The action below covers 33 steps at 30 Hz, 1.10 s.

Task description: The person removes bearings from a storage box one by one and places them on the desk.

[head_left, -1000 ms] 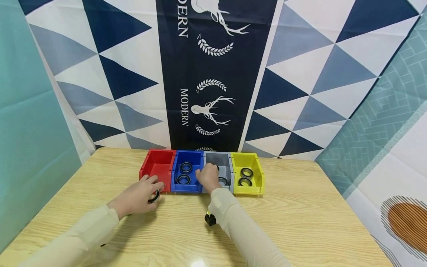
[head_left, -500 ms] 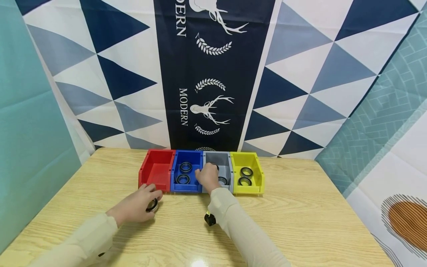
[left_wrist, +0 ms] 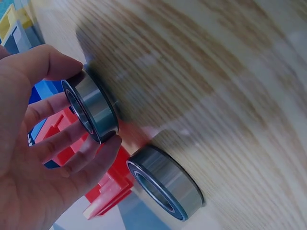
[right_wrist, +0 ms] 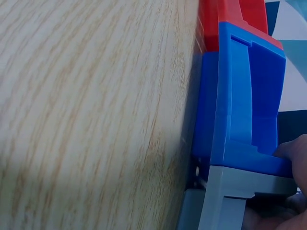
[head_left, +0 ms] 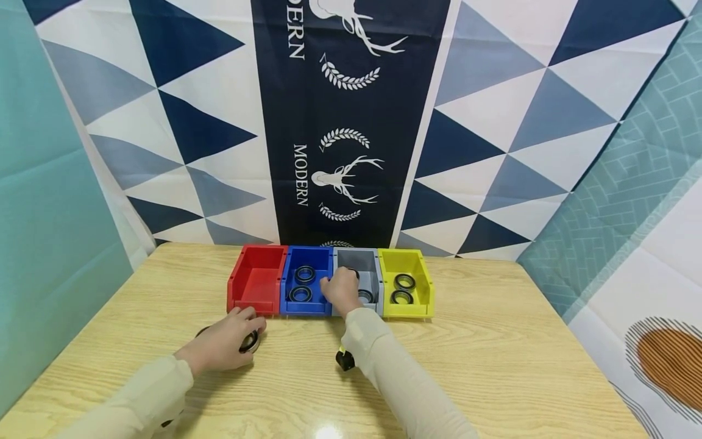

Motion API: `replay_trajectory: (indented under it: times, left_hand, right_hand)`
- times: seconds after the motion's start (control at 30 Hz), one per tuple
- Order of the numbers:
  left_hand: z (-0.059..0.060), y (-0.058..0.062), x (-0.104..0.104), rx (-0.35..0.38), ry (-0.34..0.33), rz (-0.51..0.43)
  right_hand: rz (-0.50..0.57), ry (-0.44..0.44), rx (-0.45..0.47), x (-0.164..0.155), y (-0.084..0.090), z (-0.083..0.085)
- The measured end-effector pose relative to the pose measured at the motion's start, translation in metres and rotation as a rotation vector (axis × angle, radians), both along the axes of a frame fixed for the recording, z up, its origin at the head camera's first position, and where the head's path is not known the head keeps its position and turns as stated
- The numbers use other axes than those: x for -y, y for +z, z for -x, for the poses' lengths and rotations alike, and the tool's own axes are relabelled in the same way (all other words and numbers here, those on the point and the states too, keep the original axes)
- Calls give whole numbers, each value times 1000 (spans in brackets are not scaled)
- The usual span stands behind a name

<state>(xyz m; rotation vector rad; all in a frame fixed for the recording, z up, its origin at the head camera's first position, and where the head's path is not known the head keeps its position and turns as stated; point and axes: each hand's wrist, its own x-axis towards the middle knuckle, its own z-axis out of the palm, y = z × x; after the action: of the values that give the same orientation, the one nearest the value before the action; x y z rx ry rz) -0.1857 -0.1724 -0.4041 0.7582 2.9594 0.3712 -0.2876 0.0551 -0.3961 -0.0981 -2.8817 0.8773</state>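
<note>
My left hand (head_left: pixel 225 341) holds a ball bearing (left_wrist: pixel 98 108) on edge between thumb and fingertips, close over the table just in front of the red bin (head_left: pixel 258 283). Beside it, a second bearing (left_wrist: pixel 168 184) rests on the wood; in the head view the hand mostly covers it. My right hand (head_left: pixel 342 291) grips the adjoining side walls of the blue bin (right_wrist: pixel 240 100) and the grey bin (right_wrist: pixel 225 213), thumb on the blue side and fingers inside the grey one. The finger ends there are hidden.
Two bearings lie in the blue bin, two in the yellow bin (head_left: pixel 422 311). In the grey bin, bearings show partly around the right hand. A small black object (head_left: pixel 345 360) with a yellow-green strip shows beside the right sleeve. Patterned fabric (head_left: pixel 334 122) hangs behind the table (head_left: pixel 471 360).
My left hand has drawn back from the red bin's front, toward me, with the bearing in it. The second bearing's edge now shows behind that hand. The right hand stays put.
</note>
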Motion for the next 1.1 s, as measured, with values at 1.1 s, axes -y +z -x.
replay_trajectory:
  times: [1.1]
  left_hand:
    - [-3, -2, 5, -2, -10, -44]
  right_hand:
    - [31, 42, 14, -2, -1, 1]
